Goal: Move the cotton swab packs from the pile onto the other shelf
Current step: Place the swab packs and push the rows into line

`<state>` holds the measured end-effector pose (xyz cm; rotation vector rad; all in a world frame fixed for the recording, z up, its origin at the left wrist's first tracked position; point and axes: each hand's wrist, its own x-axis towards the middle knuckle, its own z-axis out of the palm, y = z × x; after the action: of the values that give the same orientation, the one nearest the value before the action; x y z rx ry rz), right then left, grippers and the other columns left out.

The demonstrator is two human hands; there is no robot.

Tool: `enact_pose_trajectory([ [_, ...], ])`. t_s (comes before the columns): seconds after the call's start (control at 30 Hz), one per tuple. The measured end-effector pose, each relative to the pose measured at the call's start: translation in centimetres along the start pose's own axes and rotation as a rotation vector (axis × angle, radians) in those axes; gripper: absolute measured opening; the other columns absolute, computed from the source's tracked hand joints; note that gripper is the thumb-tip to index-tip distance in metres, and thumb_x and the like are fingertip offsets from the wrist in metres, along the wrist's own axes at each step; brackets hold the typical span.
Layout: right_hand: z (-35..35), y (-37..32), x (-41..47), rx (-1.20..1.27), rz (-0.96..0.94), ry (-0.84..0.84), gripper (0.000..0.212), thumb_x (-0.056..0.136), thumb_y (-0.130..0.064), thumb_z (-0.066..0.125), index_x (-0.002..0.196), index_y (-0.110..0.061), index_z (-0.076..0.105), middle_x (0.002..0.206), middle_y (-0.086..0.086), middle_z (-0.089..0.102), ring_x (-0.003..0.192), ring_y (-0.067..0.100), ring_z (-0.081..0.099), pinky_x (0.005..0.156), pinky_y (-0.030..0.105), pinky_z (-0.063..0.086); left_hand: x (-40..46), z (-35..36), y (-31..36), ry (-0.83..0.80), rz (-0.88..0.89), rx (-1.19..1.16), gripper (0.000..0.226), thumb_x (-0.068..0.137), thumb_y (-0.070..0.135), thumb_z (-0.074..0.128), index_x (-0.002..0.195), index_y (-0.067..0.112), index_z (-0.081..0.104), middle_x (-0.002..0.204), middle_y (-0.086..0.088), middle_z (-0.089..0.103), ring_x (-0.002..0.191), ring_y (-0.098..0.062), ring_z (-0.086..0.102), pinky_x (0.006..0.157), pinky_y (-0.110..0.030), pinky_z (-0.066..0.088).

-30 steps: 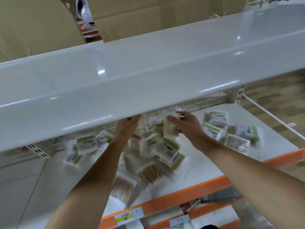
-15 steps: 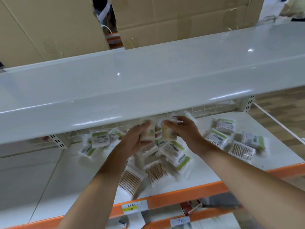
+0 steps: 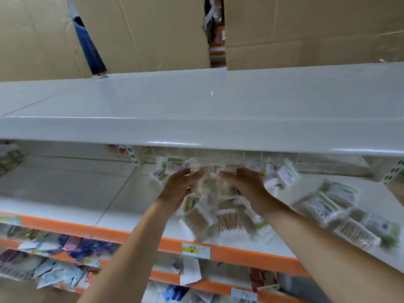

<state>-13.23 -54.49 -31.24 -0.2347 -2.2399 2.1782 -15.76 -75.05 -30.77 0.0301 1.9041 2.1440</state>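
Nearest, at 6 o'clock, the orange shelf edge (image 3: 229, 251) carries a yellow-and-white price label (image 3: 196, 250); mixed goods (image 3: 72, 248) lie on the lower shelf at 8 o'clock, which was out of view half a second ago. Above it, the white lower shelf (image 3: 87, 193) holds the pile of cotton swab packs (image 3: 218, 219) at centre, with more scattered packs (image 3: 341, 211) toward 3 o'clock, blurred. Both forearms reach up from 6 o'clock. The left hand (image 3: 178, 188) and right hand (image 3: 244, 184) press in from either side on a held cluster of packs (image 3: 215, 182), fingers curled round it; the count is unclear. Compared with the earlier frame the hands sit closer together and higher, just under the lip of the upper white shelf (image 3: 196, 106), which now shows its bare top. Farthest, at 12 o'clock, cardboard boxes (image 3: 153, 29) stand behind it.
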Motion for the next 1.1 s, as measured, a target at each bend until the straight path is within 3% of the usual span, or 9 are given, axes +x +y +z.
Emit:
enact_pose_trajectory([
  [0.1, 1.7, 0.0, -0.6, -0.031, -0.001, -0.081, 0.02, 0.082, -0.029, 0.081, 0.089, -0.01, 0.078, 0.072, 0.003, 0.073, 0.058, 0.008, 0.067, 0.045, 0.017, 0.046, -2.2, -1.5, 0.0, 0.146, -0.021, 0.013, 0.045, 0.082, 0.024, 0.077, 0.119, 0.003, 0.065, 0.114, -0.014, 0.07, 0.101, -0.027, 0.068, 0.093, -0.041, 0.055],
  [0.2, 3.6, -0.3, -0.9, -0.053, 0.009, -0.152, 0.02, 0.079, -0.032, 0.083, 0.083, -0.013, 0.077, 0.066, 0.0, 0.072, 0.056, 0.007, 0.067, 0.047, 0.017, 0.048, -4.9, -3.3, -0.3, 0.238, 0.009, 0.006, 0.041, 0.083, 0.021, 0.077, 0.118, 0.004, 0.066, 0.11, -0.015, 0.071, 0.085, -0.02, 0.068, 0.076, -0.031, 0.053],
  [0.3, 6.0, -0.6, -1.0, -0.077, 0.004, -0.226, 0.019, 0.078, -0.034, 0.083, 0.083, -0.016, 0.079, 0.067, -0.004, 0.073, 0.057, 0.003, 0.068, 0.048, 0.017, 0.048, -7.3, -5.1, -0.7, 0.341, 0.023, 0.01, 0.039, 0.078, 0.024, 0.083, 0.11, 0.008, 0.068, 0.112, -0.02, 0.071, 0.102, -0.033, 0.067, 0.094, -0.044, 0.051],
  [0.4, 8.9, -0.8, -1.3, -0.069, -0.002, -0.287, 0.015, 0.077, -0.034, 0.084, 0.079, -0.02, 0.079, 0.066, -0.007, 0.074, 0.056, 0.002, 0.067, 0.047, 0.016, 0.047, -9.4, -7.0, -0.9, 0.402, 0.037, 0.004, 0.038, 0.077, 0.03, 0.082, 0.109, 0.013, 0.069, 0.109, -0.01, 0.075, 0.111, -0.03, 0.067, 0.104, -0.047, 0.048],
  [0.5, 11.9, -0.6, -1.7, -0.083, 0.014, -0.367, 0.021, 0.073, -0.041, 0.085, 0.078, -0.022, 0.076, 0.064, -0.008, 0.072, 0.055, 0.004, 0.066, 0.048, 0.02, 0.048, -11.6, -9.0, -0.8, 0.459, 0.031, 0.028, 0.041, 0.073, 0.042, 0.084, 0.106, 0.022, 0.072, 0.108, 0.001, 0.075, 0.108, -0.021, 0.069, 0.101, -0.041, 0.051],
  [0.63, 16.4, -0.3, -2.2, -0.104, 0.022, -0.466, 0.034, 0.067, -0.05, 0.085, 0.088, -0.026, 0.076, 0.076, -0.011, 0.076, 0.068, 0.004, 0.071, 0.058, 0.021, 0.05, -14.3, -12.4, -0.7, 0.545, 0.04, 0.019, 0.044, 0.075, 0.038, 0.083, 0.111, 0.017, 0.071, 0.11, -0.002, 0.075, 0.105, -0.022, 0.07, 0.094, -0.037, 0.054],
  [0.8, 23.4, 0.0, -2.7, -0.105, 0.0, -0.523, 0.032, 0.067, -0.045, 0.087, 0.085, -0.022, 0.075, 0.073, -0.01, 0.076, 0.062, 0.002, 0.069, 0.052, 0.014, 0.048, -17.7, -17.8, -0.4, 0.655, 0.059, -0.024, 0.035, 0.081, 0.024, 0.08, 0.108, 0.006, 0.07, 0.096, -0.009, 0.076, 0.07, -0.019, 0.073, 0.058, -0.025, 0.054],
  [1.0, 33.4, 0.9, -3.2, -0.043, 0.031, -0.58, 0.028, 0.072, -0.028, 0.089, 0.089, -0.012, 0.073, 0.073, -0.008, 0.073, 0.06, 0.0, 0.066, 0.051, 0.014, 0.047, -21.2, -26.0, 0.3, 0.724, 0.056, -0.003, 0.031, 0.082, 0.031, 0.079, 0.107, 0.015, 0.072, 0.102, -0.001, 0.076, 0.087, -0.013, 0.073, 0.064, -0.02, 0.055],
  [1.1, 38.1, 1.2, -3.9, -0.035, 0.035, -0.615, 0.03, 0.073, -0.026, 0.088, 0.094, -0.011, 0.074, 0.077, -0.006, 0.075, 0.06, -0.002, 0.066, 0.051, 0.013, 0.048, -22.8, -30.1, 0.7, 0.766, 0.057, 0.005, 0.033, 0.082, 0.032, 0.079, 0.108, 0.014, 0.071, 0.1, 0.002, 0.076, 0.084, -0.009, 0.072, 0.064, -0.02, 0.054],
])
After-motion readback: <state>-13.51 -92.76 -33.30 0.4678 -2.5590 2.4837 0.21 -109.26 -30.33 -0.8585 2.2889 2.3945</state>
